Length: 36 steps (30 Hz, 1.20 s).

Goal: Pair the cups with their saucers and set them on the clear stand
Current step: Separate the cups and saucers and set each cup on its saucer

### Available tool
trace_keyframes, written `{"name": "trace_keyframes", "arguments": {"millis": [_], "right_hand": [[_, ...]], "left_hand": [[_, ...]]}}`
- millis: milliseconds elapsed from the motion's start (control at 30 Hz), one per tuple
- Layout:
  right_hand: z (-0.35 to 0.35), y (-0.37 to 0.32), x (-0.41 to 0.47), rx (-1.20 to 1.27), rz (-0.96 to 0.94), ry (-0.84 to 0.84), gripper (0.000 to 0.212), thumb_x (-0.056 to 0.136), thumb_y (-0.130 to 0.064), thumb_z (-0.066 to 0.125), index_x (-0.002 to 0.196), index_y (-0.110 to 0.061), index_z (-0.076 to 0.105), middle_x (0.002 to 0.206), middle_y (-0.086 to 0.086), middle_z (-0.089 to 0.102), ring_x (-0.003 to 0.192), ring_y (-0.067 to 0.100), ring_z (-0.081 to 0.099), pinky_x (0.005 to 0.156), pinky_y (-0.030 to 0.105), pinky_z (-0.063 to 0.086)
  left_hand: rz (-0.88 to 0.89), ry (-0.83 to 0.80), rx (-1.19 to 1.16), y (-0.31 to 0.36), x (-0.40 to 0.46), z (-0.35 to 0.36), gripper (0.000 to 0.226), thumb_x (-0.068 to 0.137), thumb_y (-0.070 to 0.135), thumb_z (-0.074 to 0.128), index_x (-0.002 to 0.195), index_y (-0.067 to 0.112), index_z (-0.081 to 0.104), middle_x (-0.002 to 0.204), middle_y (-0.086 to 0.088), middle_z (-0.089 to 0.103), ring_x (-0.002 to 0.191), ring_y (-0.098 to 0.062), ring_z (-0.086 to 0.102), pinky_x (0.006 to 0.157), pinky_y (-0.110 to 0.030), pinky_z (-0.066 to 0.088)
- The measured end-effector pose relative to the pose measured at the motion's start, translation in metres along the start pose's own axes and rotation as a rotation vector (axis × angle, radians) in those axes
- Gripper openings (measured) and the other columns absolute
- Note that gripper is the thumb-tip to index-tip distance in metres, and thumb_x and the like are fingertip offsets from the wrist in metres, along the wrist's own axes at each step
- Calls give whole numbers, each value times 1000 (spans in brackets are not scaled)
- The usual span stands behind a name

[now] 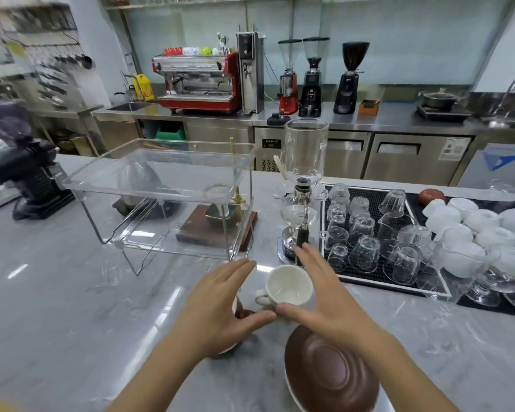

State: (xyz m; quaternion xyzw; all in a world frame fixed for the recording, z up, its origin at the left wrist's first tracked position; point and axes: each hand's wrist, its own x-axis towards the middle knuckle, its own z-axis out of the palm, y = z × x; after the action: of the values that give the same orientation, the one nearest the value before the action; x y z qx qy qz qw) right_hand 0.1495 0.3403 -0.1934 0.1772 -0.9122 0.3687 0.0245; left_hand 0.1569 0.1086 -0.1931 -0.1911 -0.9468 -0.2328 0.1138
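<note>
A white cup [288, 285] with its handle to the left stands on the grey counter, on a brown saucer mostly hidden beneath my hands. My left hand [220, 304] lies to its left with fingers straight and its thumb reaching toward the cup's base. My right hand [324, 295] lies to its right with straight fingers, thumb tip near the cup's front. Whether the thumbs touch the saucer I cannot tell. A stack of brown saucers [330, 370] sits close to me, below my right wrist. The clear stand [161, 191], with two tiers, stands behind and to the left.
A siphon coffee maker [302, 188] stands just beyond the cup. A black mat [369, 278] carries several upturned glasses on the right, with white cups [470, 227] further right. A wooden-based dripper [217, 224] sits behind the stand, a black grinder [27, 176] at far left.
</note>
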Motion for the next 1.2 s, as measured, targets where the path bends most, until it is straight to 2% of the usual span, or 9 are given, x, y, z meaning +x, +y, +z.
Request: {"name": "trace_keyframes", "arguments": {"millis": [67, 233, 333, 433, 500, 600, 900, 1033, 1200], "right_hand": [[9, -11, -3, -9, -7, 12, 101, 76, -66, 68, 155, -39, 11, 161, -26, -4, 145, -11, -7, 111, 11, 4], [31, -36, -8, 63, 43, 9, 95, 78, -58, 72, 154, -41, 17, 161, -25, 3, 147, -9, 0, 117, 23, 13], [43, -49, -9, 56, 95, 20, 88, 81, -52, 73, 152, -41, 21, 161, -22, 10, 147, -6, 4, 114, 20, 12], [57, -56, -14, 67, 132, 66, 77, 82, -46, 74, 147, -38, 33, 157, -19, 25, 141, -9, 17, 110, 7, 12], [65, -60, -17, 63, 148, 106, 70, 83, -40, 75, 143, -34, 40, 148, -21, 35, 128, -23, 25, 100, -5, 11], [74, -65, -20, 83, 171, 201, 53, 85, -29, 75, 132, -29, 52, 129, -25, 47, 115, -34, 30, 92, -8, 20], [87, -66, -20, 43, 264, 258, 28, 85, -29, 74, 112, -28, 69, 101, -17, 67, 88, 5, 62, 72, 12, 44], [92, -64, -18, 49, 281, 234, 20, 86, -25, 73, 107, -25, 73, 87, -21, 66, 77, 1, 62, 67, 10, 43], [98, -65, -17, 141, 308, 234, 12, 89, -17, 71, 99, -23, 74, 82, -10, 73, 73, 3, 64, 64, 9, 44]], "left_hand": [[-35, 5, -52, -9, -13, -9, 102, 70, 89, 52, 152, 28, 42, 157, 14, 41, 144, -7, 37, 118, -31, 33], [-89, -41, -136, -40, -34, -27, 114, 59, 95, 51, 154, 33, 35, 157, 19, 35, 146, -2, 32, 116, -20, 26], [-101, -80, -174, -60, -43, -30, 113, 59, 89, 63, 154, 35, 35, 158, 20, 36, 146, -2, 32, 118, -27, 31], [-148, -103, -246, -78, -53, -28, 112, 57, 86, 69, 152, 38, 34, 155, 24, 37, 143, -1, 35, 117, -32, 34], [-162, -114, -286, -87, -57, -26, 113, 55, 83, 73, 152, 40, 34, 153, 25, 38, 140, 0, 37, 114, -29, 34], [-156, -158, -333, -96, -60, -23, 116, 52, 78, 78, 152, 39, 34, 150, 28, 37, 136, 4, 37, 107, -21, 31], [-140, -237, -445, -112, -50, -8, 125, 43, 74, 86, 151, 40, 33, 150, 25, 39, 137, 0, 39, 110, -24, 33], [-111, -239, -468, -115, -47, 0, 122, 44, 65, 91, 149, 38, 36, 146, 27, 41, 133, 3, 41, 105, -15, 31], [-108, -234, -498, -119, -46, 7, 123, 42, 64, 91, 150, 34, 40, 146, 21, 48, 133, -1, 46, 109, -23, 37]]}}
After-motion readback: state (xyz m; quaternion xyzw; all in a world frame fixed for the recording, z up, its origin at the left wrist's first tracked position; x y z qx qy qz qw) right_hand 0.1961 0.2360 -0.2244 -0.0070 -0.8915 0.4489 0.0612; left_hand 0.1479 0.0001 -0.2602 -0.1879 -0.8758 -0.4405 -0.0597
